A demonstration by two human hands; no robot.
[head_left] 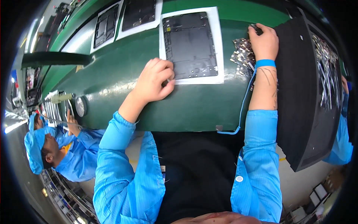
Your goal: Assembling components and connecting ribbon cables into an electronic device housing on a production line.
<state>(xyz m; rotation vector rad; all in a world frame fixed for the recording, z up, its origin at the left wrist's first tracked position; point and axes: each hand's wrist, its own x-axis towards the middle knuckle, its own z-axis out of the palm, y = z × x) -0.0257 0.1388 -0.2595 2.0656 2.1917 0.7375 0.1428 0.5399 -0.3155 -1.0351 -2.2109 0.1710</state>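
Note:
A flat black device housing (194,48) lies on a white sheet (220,44) in front of me. My left hand (156,78) rests at its lower left corner, fingers curled in; I cannot make out what is between them. My right hand (264,43) reaches to the far side of a heap of small circuit boards (242,52). Its thumb and fingers close around a small dark circuit board (255,28), partly hidden by the hand. A blue wrist strap (265,63) circles my right wrist, and its cord (244,104) runs down to the table's near edge.
Two more dark housings (106,25) (138,13) lie on white sheets at the far left of the green table (194,108). A black bin (317,123) with many thin parts stands right. A co-worker (63,149) in blue works at left, near a round dark object (81,106).

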